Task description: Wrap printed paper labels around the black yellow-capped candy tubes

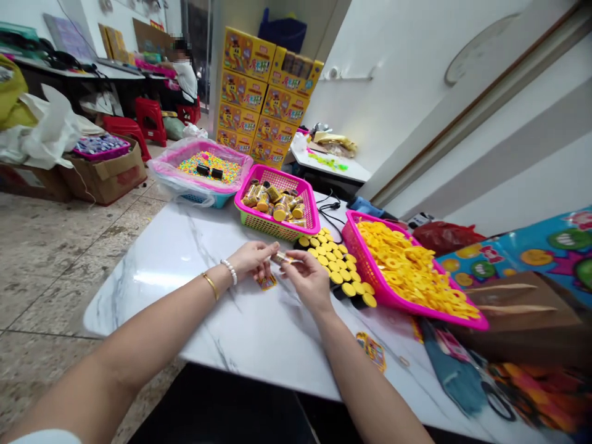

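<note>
I look down on a white marbled table (157, 277), its rounded left corner bare. Beyond its far edge I see stacked yellow cartons (259, 105), printed with a cartoon figure and bold Chinese characters ending in an exclamation mark, too soft for me to read surely. Along the right edge stands a pink basket (393, 290) of yellow rings. At the far left corner sits a plastic-lined tub (160, 169) of coloured beads; beside it, at the far edge, a basket (259, 214) of yellow-ended bottles. My left hand (254, 259) pinches one end of a small container (280, 258) above the table's middle; my right hand (309, 277) grips its other end. Yellow-topped pieces (341, 266) cluster just beyond the right hand. Printed labels (371, 351) lie toward the near edge, right of centre, their lettering illegible to me.
</note>
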A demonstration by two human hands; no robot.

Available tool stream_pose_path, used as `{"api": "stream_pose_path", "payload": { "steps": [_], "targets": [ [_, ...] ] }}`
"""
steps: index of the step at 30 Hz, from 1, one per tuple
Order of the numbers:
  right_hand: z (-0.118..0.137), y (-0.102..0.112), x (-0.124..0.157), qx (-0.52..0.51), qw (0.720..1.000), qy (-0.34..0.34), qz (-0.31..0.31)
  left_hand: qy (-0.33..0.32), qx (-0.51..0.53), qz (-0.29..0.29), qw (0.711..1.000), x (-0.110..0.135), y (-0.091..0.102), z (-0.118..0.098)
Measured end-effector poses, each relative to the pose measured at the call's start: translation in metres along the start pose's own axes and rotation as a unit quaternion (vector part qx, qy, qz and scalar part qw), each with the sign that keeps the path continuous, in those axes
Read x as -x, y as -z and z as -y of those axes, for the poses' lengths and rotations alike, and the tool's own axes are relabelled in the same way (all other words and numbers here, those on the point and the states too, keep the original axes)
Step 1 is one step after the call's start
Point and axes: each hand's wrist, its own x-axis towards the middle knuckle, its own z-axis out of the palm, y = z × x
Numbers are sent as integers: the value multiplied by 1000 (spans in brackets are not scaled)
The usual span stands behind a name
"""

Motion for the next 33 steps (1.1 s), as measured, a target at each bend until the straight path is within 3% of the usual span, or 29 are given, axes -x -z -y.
{"api": "stream_pose_path", "payload": {
  "steps": [3,6,9,11,14,17,19,22,25,28,30,33],
  "targets": [
    [27,6,-36,36,994,55,-83,-49,-99,-102,989,-2,9,-3],
    [50,13,-64,94,989,88,-74,-87,-164,-162,969,-6,16,-5],
    [46,11,-52,228,959,159,-61,-69,-136,-191,970,-9,20,-6],
    [25,3,-27,287,941,178,8,-69,-119,-199,970,-9,20,-7],
    [-13,-10,9,321,933,139,82,-72,-136,-186,970,-10,20,-5],
    [-33,-15,20,314,937,128,86,-64,-186,-165,967,-11,18,-3],
    [-34,-14,19,281,948,136,68,-65,-205,-152,965,-10,15,-3],
    [-27,-9,16,219,964,148,-17,-68,-208,-126,968,-5,10,-5],
    [-20,-7,17,205,961,161,-94,-68,-199,-57,976,0,2,-5],
    [-16,-8,18,198,962,161,-96,-69,-134,-10,989,3,-6,-4],
    [-14,-8,16,143,979,110,-98,-79,-86,-24,993,4,-8,-5],
    [-11,-6,12,1,996,-49,-80,-95,-72,-47,992,5,-9,-7]
  ]
}}
